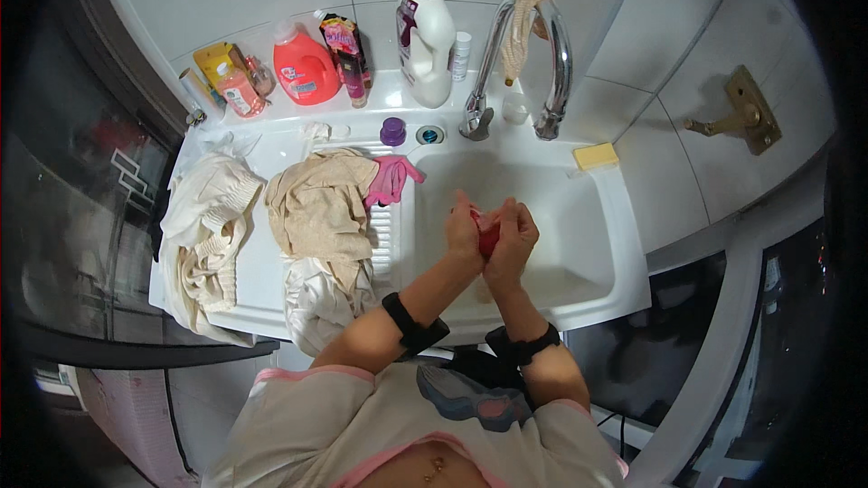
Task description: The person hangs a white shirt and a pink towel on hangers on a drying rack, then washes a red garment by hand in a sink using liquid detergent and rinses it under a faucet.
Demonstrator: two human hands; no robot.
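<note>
Over the white sink [583, 208], my two hands meet around a bunched red cloth [486, 233]. My left hand [463, 228] is closed on its left side. Fingers curled, my right hand [514, 233] grips it from the right. Only part of the cloth shows between the hands, so I cannot tell what garment it is. A little shallow, cloudy water seems to lie in the basin below. Left of the hands, a pink glove-like cloth [393, 181] hangs over the ribbed drainboard's edge.
Beige clothes [321, 203] and white clothes [212, 203] lie on the counter at left. A red detergent jug [306, 68], a white bottle [428, 45] and a purple cap [392, 132] stand behind. A chrome faucet [562, 63] carries a beige cloth. Yellow soap [595, 157] sits on the right rim.
</note>
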